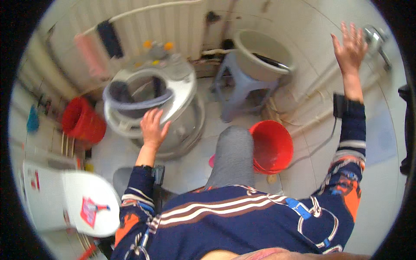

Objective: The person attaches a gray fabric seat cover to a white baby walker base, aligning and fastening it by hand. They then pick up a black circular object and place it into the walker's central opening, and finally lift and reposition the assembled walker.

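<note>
Navy patterned sweater, striped sleeves, grey trousers.

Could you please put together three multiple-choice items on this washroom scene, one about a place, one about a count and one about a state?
1. Where is the left hand?
A. On the rim of the small washing machine
B. Inside a bucket
C. On the plastic stool

2. How many red buckets are in view?
A. One
B. Two
C. Three

3. How is the right hand held?
A. Closed on a cloth
B. Gripping a bucket handle
C. Raised with the fingers spread, holding nothing

Answers: 1 A, the palm lies on the white rim at the tub opening. 2 B, one red bucket stands left of the machine and another red bucket by the raised knee. 3 C, the open palm is up near the wall tap.
</note>
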Tool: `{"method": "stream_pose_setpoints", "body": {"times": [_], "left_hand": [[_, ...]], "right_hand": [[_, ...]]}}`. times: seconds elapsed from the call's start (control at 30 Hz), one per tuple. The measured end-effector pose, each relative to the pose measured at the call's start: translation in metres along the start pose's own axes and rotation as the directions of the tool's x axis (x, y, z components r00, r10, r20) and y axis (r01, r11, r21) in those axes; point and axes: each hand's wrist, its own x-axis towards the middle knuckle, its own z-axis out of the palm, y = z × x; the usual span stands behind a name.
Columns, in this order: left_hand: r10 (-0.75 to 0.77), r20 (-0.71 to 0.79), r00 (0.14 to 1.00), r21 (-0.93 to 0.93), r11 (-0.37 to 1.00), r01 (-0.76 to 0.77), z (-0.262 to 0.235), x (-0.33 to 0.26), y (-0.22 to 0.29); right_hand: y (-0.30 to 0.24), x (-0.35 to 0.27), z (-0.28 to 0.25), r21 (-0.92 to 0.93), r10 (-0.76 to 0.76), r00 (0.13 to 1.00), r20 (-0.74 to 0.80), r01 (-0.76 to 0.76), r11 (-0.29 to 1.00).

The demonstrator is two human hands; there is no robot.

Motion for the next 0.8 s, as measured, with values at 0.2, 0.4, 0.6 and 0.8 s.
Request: {"method": "stream_pose_setpoints", "body": {"times": [0.2, 0.4, 0.6, 0.8], "left_hand": [[-0.308, -0.383, 0.871, 0.136, 0.914, 0.383, -0.060, -0.027, -0.049], [-0.575, -0.584, 0.573, -0.077, 0.742, 0.666, -0.069, -0.061, -0.132], [-0.994, -0.020, 0.106, -0.811, 0.078, 0.580, -0.045, -0.053, -0.173], [-0.907, 0.409, 0.099, -0.812, -0.312, 0.494, -0.001, -0.036, -0.154]], "right_hand": [[-0.158, -0.017, -0.076, 0.753, 0.092, 0.974, -0.206, 0.098, 0.650], [-0.382, -0.092, -0.118, 0.896, 0.045, 0.904, 0.424, -0.427, 0.123], [-0.523, -0.170, -0.100, -0.300, -0.553, -0.113, 0.826, -0.918, -0.261], [-0.567, -0.166, -0.122, -0.599, -0.679, -0.085, 0.729, -0.560, -0.572]]}}
